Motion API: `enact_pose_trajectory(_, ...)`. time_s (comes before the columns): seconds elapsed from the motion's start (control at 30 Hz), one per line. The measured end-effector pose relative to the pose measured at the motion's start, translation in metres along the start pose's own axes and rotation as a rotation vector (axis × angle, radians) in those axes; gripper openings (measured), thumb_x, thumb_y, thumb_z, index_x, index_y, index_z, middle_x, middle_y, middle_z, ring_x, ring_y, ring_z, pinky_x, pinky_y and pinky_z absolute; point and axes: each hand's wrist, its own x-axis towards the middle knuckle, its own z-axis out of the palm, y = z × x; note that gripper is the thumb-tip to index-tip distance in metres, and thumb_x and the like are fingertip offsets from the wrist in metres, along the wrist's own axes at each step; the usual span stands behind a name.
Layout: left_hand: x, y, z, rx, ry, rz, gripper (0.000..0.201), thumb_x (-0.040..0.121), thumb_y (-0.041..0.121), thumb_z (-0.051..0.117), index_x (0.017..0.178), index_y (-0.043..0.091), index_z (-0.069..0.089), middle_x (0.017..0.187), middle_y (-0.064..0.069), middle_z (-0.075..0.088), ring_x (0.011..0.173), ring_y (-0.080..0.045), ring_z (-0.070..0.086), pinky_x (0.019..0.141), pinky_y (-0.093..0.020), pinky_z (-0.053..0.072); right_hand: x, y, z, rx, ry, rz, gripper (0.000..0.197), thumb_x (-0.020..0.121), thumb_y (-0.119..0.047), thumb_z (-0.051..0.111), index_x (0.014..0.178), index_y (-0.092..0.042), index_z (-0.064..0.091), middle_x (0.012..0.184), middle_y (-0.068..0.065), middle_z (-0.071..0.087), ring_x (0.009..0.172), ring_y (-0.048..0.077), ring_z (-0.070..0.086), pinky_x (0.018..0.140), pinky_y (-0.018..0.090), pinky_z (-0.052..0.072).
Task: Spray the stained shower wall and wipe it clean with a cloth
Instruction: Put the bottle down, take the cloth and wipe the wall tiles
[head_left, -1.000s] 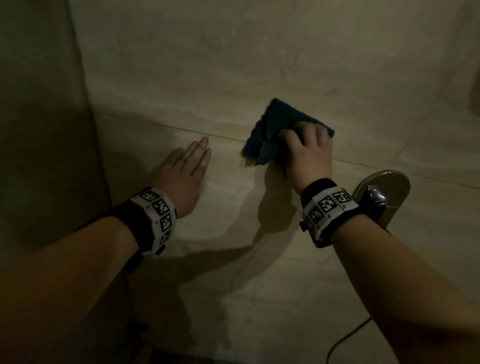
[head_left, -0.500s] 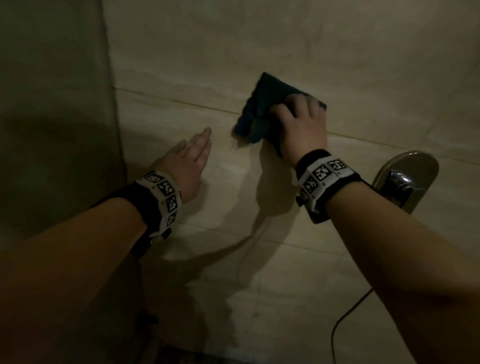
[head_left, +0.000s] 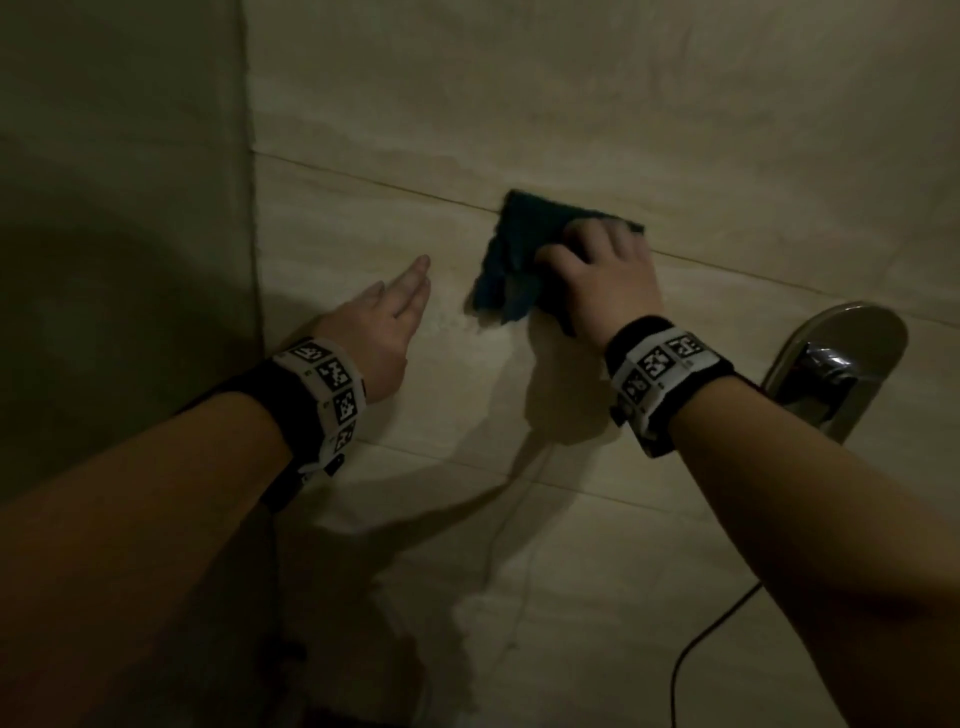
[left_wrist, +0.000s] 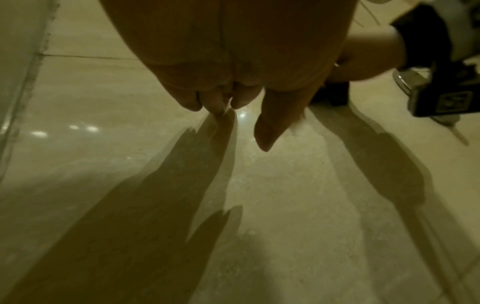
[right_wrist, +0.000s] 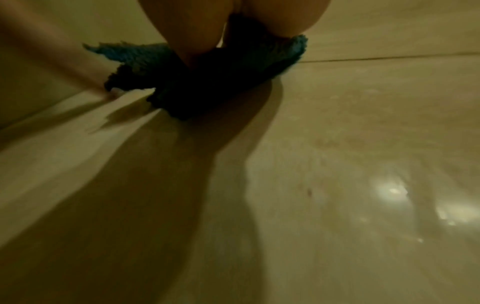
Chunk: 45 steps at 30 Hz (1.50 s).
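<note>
The right hand (head_left: 602, 283) clasps a dark blue cloth (head_left: 511, 260) against the tiled wall (head_left: 571, 104), fingers curled over it, on a grout line. Left of the cloth, the left hand (head_left: 382, 325) lies flat, fingers straight, seemingly touching the wall. A metal faucet plate (head_left: 841, 358) sits right of the right wrist.

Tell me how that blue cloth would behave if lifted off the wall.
Probably floppy: the cloth is bunched in folds under the right hand, with a ragged corner sticking out. Likely light, since that hand alone pins it to the wall. Its nubby weave suggests it grips rather than slides.
</note>
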Motion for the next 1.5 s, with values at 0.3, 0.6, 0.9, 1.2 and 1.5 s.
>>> enact_pose_trajectory(0.3, 0.017, 0.018, 0.01, -0.077, 0.122, 0.183, 0.067, 0.093, -0.001, 0.037, 0.151, 0.019, 0.011, 0.159, 0.007, -0.011, 0.147, -0.027, 0.011, 0.116, -0.03, 0.019, -0.053, 0.01, 0.035, -0.163, -0.136, -0.324, 0.041, 0.056, -0.016, 0.081, 0.096, -0.019, 0.071, 0.112, 0.012, 0.059, 0.104, 0.031, 0.042, 0.086, 0.04, 0.031)
enact_pose_trajectory(0.6, 0.01, 0.024, 0.006, 0.287, 0.046, 0.072, 0.072, 0.095, 0.022, 0.038, 0.15, 0.01, -0.007, 0.155, -0.006, -0.027, 0.146, -0.032, -0.013, 0.12, -0.04, 0.0, -0.036, 0.073, -0.037, -0.091, -0.056, 0.239, 0.042, 0.08, -0.012, 0.065, 0.121, -0.007, 0.056, 0.127, 0.026, 0.049, 0.117, 0.047, 0.043, 0.097, 0.051, 0.035)
enact_pose_trajectory(0.9, 0.011, 0.023, 0.018, -0.08, -0.01, -0.003, 0.075, 0.092, -0.002, 0.033, 0.15, 0.017, -0.01, 0.153, 0.013, -0.03, 0.148, -0.023, -0.001, 0.118, -0.033, 0.018, -0.04, 0.0, 0.014, -0.099, -0.327, -0.319, 0.049, 0.044, -0.025, 0.091, 0.09, -0.023, 0.073, 0.099, 0.01, 0.069, 0.088, 0.033, 0.065, 0.072, 0.035, 0.055)
enact_pose_trajectory(1.2, -0.004, 0.006, 0.018, 0.088, -0.176, -0.074, 0.068, 0.096, 0.005, 0.031, 0.151, 0.019, -0.007, 0.151, 0.008, -0.036, 0.145, -0.023, 0.015, 0.114, -0.028, 0.024, 0.023, -0.013, -0.014, 0.007, -0.121, -0.125, 0.042, 0.089, -0.023, 0.056, 0.13, -0.018, 0.051, 0.138, 0.013, 0.042, 0.126, 0.033, 0.037, 0.1, 0.038, 0.029)
enact_pose_trajectory(1.5, -0.008, -0.022, 0.01, -0.073, -0.113, -0.179, 0.068, 0.094, 0.001, 0.028, 0.151, 0.016, -0.006, 0.156, 0.005, -0.025, 0.147, -0.027, 0.004, 0.118, -0.028, 0.012, 0.025, -0.061, 0.0, -0.08, -0.364, -0.436, 0.043, 0.094, -0.024, 0.045, 0.138, -0.023, 0.042, 0.148, 0.006, 0.029, 0.136, 0.029, 0.024, 0.108, 0.038, 0.023)
